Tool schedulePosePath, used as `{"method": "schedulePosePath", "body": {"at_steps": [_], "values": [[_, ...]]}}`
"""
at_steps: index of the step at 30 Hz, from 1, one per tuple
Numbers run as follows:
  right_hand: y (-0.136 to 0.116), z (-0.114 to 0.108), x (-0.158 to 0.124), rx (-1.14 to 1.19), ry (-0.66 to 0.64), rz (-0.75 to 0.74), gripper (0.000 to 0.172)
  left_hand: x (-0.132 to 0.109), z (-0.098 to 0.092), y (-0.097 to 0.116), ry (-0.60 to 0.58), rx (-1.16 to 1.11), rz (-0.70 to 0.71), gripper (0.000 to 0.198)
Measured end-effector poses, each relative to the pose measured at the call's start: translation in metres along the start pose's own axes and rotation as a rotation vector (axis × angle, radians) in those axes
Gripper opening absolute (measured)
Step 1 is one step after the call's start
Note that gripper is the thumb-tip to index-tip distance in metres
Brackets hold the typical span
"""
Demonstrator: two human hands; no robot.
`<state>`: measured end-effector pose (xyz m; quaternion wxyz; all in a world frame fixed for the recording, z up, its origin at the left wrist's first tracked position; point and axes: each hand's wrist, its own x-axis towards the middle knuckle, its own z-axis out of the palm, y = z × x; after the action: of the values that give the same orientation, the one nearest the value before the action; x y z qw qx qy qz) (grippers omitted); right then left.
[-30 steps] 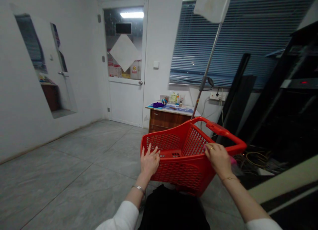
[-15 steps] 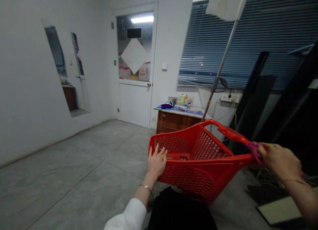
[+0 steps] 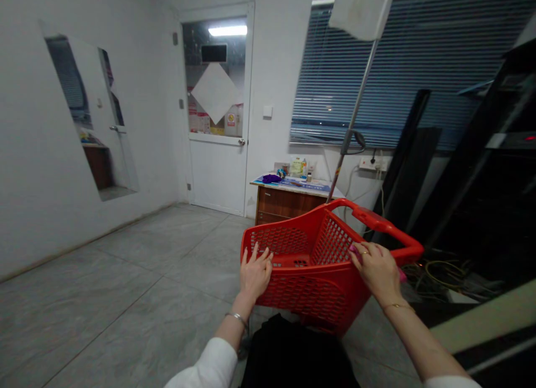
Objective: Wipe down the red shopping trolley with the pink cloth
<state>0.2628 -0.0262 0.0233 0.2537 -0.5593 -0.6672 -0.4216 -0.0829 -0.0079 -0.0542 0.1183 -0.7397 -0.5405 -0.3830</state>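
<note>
A red plastic shopping cart basket (image 3: 301, 290) with perforated sides is in front of me, its handle (image 3: 379, 220) at the right. My left hand (image 3: 255, 273) hooks over the near rim at the left end, its fingers somewhat spread and reaching inside. Bunched in my right hand (image 3: 377, 268) is a pink cloth (image 3: 402, 275), pressed on the near rim towards the handle end. Most of the cloth is hidden under the closed fingers. Only the bare inside of the basket shows between my hands.
Behind the cart stands a wooden drawer cabinet (image 3: 288, 204) with a purple cloth (image 3: 272, 178) and bottles on top. A long metal pole (image 3: 360, 97) rises beside it. Cables (image 3: 444, 273) and dark panels (image 3: 412, 176) are at the right. A white door (image 3: 218, 176) closes the back wall.
My right hand has moved left with the pink cloth, from the handle corner onto the near rim. My left hand stays on the rim. The view has turned slightly right.
</note>
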Motion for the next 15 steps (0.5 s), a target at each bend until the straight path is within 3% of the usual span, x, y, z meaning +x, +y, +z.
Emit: {"method": "schedulePosePath", "body": {"at_steps": [4,6,12,15], "values": [[-0.003,0.003,0.002,-0.013,0.012,0.071,0.024,0.001,0.0,0.005,-0.003,-0.001,-0.014,0.035],[-0.029,0.002,0.004,0.011,-0.012,0.058,0.023,0.001,0.0,0.007,-0.003,0.0,-0.025,0.035],[-0.148,-0.001,0.006,0.211,-0.084,-0.03,0.016,0.0,0.001,0.007,0.014,0.004,-0.019,0.036],[-0.156,-0.002,0.007,0.255,-0.065,-0.087,0.016,-0.001,-0.001,0.002,0.014,0.015,-0.007,0.037]]}}
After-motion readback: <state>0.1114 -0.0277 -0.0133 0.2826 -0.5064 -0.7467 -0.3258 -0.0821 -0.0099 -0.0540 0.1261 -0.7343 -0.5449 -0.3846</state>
